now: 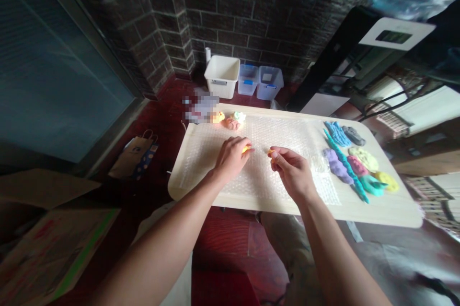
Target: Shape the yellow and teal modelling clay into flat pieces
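My left hand [233, 156] is closed round a piece of orange-yellow modelling clay [246, 149], which shows at the fingertips. Between thumb and fingers, my right hand [292, 168] pinches a smaller bit of orange clay [270, 152]. Both hands are above a sheet of bubble wrap [262, 128] on a pale table, a short gap apart. Beyond the left hand, near the far edge, sit a pinkish-orange clay lump [233, 123], a pale green and white one [239, 116] and a yellow-orange one [218, 117].
On the table's [391, 210] right side lie several clay lumps, among them blue strands [337, 133], a long teal roll [347, 166], a purple lump [338, 166] and a yellow one [386, 181]. Plastic bins [223, 76] stand by the brick wall. Cardboard [53, 243] is at lower left.
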`<state>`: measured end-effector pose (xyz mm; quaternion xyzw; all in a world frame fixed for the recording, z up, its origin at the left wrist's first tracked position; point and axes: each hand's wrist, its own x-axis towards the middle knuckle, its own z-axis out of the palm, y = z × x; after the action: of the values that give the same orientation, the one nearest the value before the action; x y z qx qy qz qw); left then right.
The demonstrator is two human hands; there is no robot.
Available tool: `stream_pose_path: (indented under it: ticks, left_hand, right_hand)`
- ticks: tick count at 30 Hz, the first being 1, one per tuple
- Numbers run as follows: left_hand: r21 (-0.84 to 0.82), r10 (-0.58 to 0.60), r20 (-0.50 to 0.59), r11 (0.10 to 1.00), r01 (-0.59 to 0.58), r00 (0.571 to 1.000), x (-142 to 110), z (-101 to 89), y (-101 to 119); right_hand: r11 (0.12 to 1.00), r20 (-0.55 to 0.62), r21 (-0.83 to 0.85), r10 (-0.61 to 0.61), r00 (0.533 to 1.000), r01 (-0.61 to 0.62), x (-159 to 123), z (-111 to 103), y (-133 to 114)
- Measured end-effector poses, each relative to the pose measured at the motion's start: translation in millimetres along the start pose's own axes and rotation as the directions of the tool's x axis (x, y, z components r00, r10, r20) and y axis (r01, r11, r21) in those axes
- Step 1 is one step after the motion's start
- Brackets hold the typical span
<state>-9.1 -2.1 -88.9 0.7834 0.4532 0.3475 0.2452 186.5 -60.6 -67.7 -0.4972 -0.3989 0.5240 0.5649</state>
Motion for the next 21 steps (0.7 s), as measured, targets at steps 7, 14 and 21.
stream_pose_path:
  ticks: [7, 14, 21]
  left_hand:
    - [0.088, 0.043, 0.01, 0.995, -0.044, 0.999, 0.4, 9.2, 7.7]
    - [-0.584, -0.189, 0.04, 0.793, 0.177, 0.981, -6.0, 4.3, 31.6]
    - [-0.927, -0.368, 0.283, 0.13, 0.351, 0.886, -8.6, 12.7, 47.4]
  right_hand:
    - [0.997, 0.029, 0.074, 0.022, 0.999, -0.024, -5.6, 6.4, -3.5]
    - [0.992, -0.079, 0.055, -0.112, 0.991, 0.117, -0.7, 5.4, 3.7]
    - [0.968, -0.056, -0.109, -0.233, 0.971, 0.226, -7.6, 16.5, 3.7]
